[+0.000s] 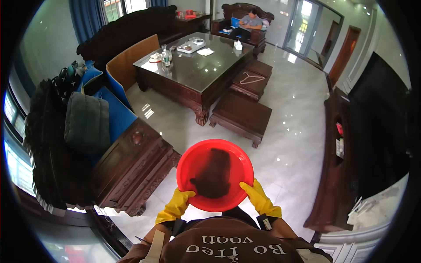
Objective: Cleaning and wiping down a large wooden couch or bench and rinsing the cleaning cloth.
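Observation:
A round red plastic basin [239,164] is held out in front of my body, seen from above. A dark brown cloth-like shape shows inside it; whether it is a cloth under water or a reflection, I cannot tell. My left hand [179,202], in a yellow rubber glove, grips the basin's left rim with the thumb on top. The right rim is gripped the same way by my right hand [260,199], also in a yellow glove. The fingers of both hands are hidden beneath the basin.
Ahead stand a low wooden stool [241,113], another stool bearing a clothes hanger [251,78], and a glass-topped table [197,70]. A carved wooden sofa [126,167] is at left, a TV cabinet [329,184] at right. A person [250,23] sits at the far end.

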Motion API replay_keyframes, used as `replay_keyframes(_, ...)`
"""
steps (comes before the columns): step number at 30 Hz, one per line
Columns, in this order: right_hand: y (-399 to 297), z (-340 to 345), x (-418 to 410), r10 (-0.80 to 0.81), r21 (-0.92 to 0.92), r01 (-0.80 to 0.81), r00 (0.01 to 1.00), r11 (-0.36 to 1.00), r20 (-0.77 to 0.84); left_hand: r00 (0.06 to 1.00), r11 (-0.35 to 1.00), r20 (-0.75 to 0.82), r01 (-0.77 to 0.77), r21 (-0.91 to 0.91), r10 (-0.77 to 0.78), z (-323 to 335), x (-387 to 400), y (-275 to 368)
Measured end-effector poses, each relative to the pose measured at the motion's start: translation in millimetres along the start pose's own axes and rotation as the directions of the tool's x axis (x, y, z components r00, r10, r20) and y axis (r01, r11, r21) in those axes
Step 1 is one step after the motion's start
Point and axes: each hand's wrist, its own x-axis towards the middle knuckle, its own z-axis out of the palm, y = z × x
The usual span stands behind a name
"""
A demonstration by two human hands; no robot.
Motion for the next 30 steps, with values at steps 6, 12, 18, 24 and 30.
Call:
replay_keyframes(6, -36.6, -23.7, 147.6, -0.002, 0.004, 0.001, 0.990, 1.000, 0.144, 0.994, 0.972, -0.110, -0.009, -0.235, -0.018, 21.7, 104.2, 32.4)
replay_keyframes(12, -92.9, -23.5, 287.1, 0.220, -0.247, -0.168, 0.955, 0.954, 0.200, 0.982, 0.950, -0.188, -0.047, -0.310, -0.013, 24.0, 213.1, 77.4)
replay_keyframes(18, -128.7, 16.8, 411.7, 0.272, -0.017, -0.281, 0.907, 0.959, 0.323, 0.977, 0.939, -0.211, -0.109, -0.325, 0.041, -8.3, 328.5, 122.4)
replay_keyframes(24, -111.9, 44.2, 534.2, 0.220, 0.204, -0.306, 0.908, 0.930, 0.357, 0.980, 0.945, -0.198, -0.062, -0.320, -0.003, -40.7, 440.6, 177.0)
replay_keyframes(30, -116.5, 67.0, 651.5, 0.138, 0.156, -0.186, 0.951, 0.970, 0.276, 0.985, 0.956, -0.175, -0.053, -0.289, 0.002, -68.9, 551.4, 224.6)
